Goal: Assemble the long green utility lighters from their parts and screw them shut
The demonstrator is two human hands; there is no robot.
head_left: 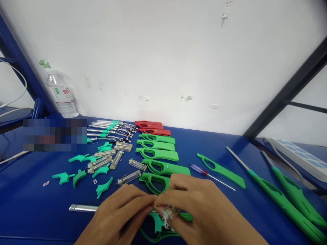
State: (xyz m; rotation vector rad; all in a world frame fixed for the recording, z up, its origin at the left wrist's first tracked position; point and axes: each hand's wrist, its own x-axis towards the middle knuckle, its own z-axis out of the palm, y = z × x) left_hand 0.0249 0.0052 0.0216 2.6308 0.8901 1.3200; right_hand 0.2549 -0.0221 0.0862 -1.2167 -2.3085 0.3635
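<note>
Our right hand point(196, 204) grips a tank point(172, 212) over a shell point(151, 239); our left hand point(125, 212) (its hold we cannot tell) curls beside. Two lighters point(277, 199) look whole; more shells point(165, 155) and tanks point(138, 164) lie unjoined.

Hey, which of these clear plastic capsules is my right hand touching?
The clear capsule at the fingers of your right hand, near the picture's bottom middle. The other visible capsules lie farther back on the blue table.
</note>
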